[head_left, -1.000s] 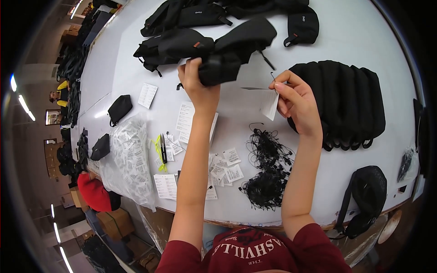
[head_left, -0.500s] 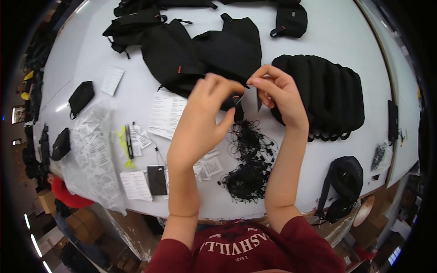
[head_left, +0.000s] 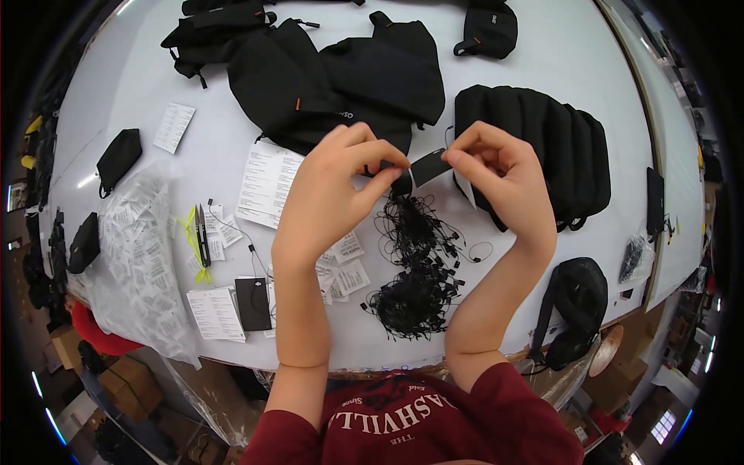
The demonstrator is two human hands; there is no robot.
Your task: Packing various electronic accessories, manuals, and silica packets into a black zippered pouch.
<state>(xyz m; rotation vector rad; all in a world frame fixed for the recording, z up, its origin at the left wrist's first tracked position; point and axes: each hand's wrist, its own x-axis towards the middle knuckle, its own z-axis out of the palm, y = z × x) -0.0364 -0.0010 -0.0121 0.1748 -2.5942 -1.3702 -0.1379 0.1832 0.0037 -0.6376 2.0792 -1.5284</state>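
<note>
The left hand and the right hand now work close together above the middle of the table. A second ago the left hand gripped black fabric, well apart from the folded card in the right. Half a second ago the left thumb stood away from its forefinger and the card showed edge-on; now the left thumb and forefinger have come together, and the card's dark face spans the gap between the hands.

The right thumb and forefinger pinch the card's far right end, its white part hanging below them and a thin black cord rising just above. The left fingertips meet beside the card's left end, at a small black piece; whether they pinch that piece, the card or both cannot be told. The change brings card and black piece side by side, which suggests fine fingertip work.

A black bag lies just beyond the hands, while a row of black bags stands to the right. On the near side lies a tangled heap of black cords, with small white labels to its left.
</note>
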